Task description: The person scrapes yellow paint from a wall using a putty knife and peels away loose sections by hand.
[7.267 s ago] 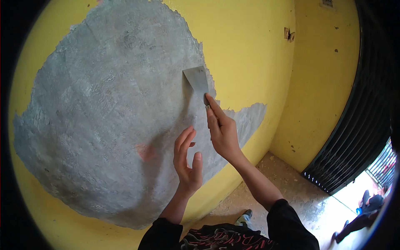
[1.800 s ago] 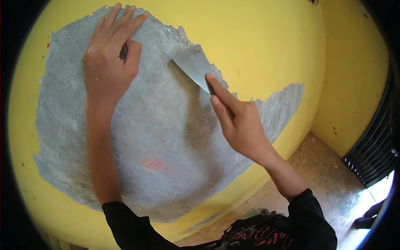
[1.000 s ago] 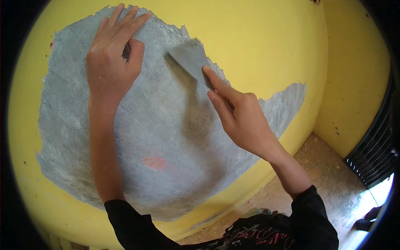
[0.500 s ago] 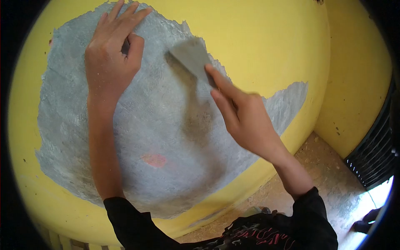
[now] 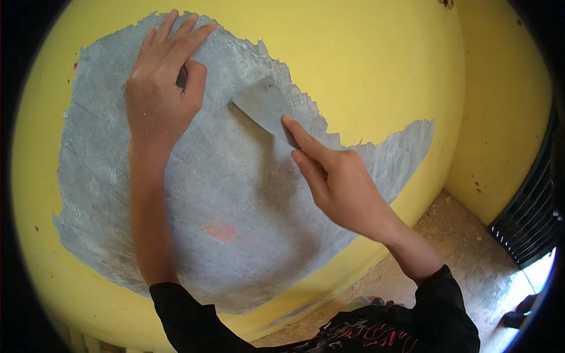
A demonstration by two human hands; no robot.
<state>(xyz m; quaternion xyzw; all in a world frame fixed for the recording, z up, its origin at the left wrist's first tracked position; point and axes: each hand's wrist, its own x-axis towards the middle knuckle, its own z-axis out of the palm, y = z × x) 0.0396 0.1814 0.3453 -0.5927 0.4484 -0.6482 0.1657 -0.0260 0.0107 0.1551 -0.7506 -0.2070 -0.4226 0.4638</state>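
My right hand (image 5: 347, 188) grips a paint scraper (image 5: 262, 106), a wide grey metal blade with its handle hidden in my fist. My index finger lies along the lower part of the blade. The scraper's edge is at a bare grey patch (image 5: 218, 170) of the wall, where the paint is gone, and casts a shadow below it. My left hand (image 5: 162, 88) rests against the upper left of this patch, fingers stretched upward and thumb bent, with its fingertips near the ragged top edge of the paint.
Yellow paint (image 5: 376, 65) surrounds the patch. A faint pink spot (image 5: 220, 231) marks its lower part. To the right, another yellow wall (image 5: 500, 117) meets this one, with a dark slatted gate (image 5: 527, 206) beside it. The brown floor (image 5: 453, 247) carries scattered debris.
My right hand has moved the scraper downward over the grey patch, a little away from the paint edge. My left hand stays in its place on the wall; the view has shifted slightly.
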